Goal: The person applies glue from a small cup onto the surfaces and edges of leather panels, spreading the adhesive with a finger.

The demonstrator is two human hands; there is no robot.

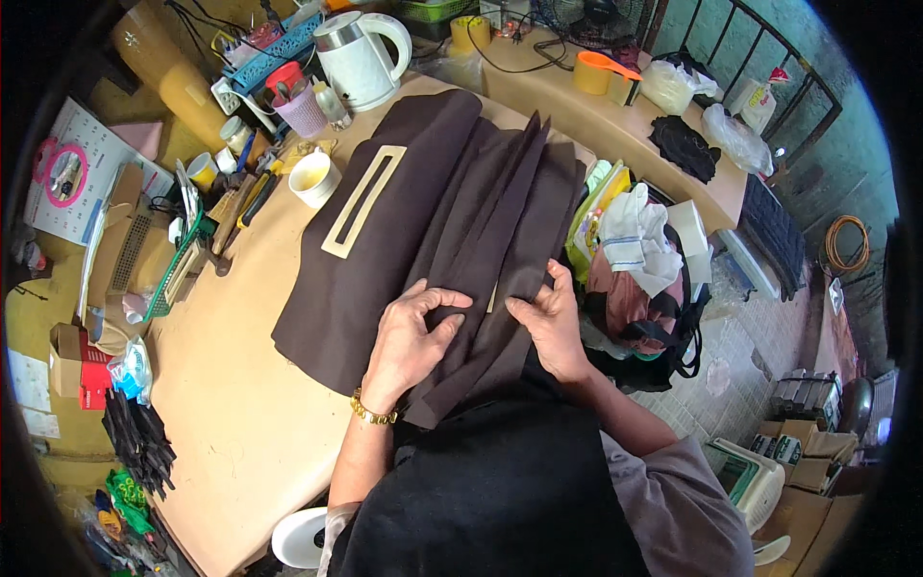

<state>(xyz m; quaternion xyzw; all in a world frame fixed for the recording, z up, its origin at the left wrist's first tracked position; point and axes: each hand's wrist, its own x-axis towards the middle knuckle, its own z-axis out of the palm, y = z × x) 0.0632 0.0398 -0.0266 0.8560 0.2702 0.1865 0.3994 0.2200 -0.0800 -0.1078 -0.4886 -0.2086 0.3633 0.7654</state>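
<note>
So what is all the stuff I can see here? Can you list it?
fabric pieces: a stack, dark brown, middle of the table
template: one, cream, long with a slot, lying on the fabric
kettle: one, white, far end of the table
cup: one, white, left of the fabric
small basket: one, lilac, beside the kettle
tape rolls: several, yellow and orange, on the far counter
bag: one, black and pink, right of the table, white cloth on top
table: one, tan
bracelet: one, gold, on the left wrist
left hand: pressing down on the fabric
right hand: pinching a fabric edge
</note>
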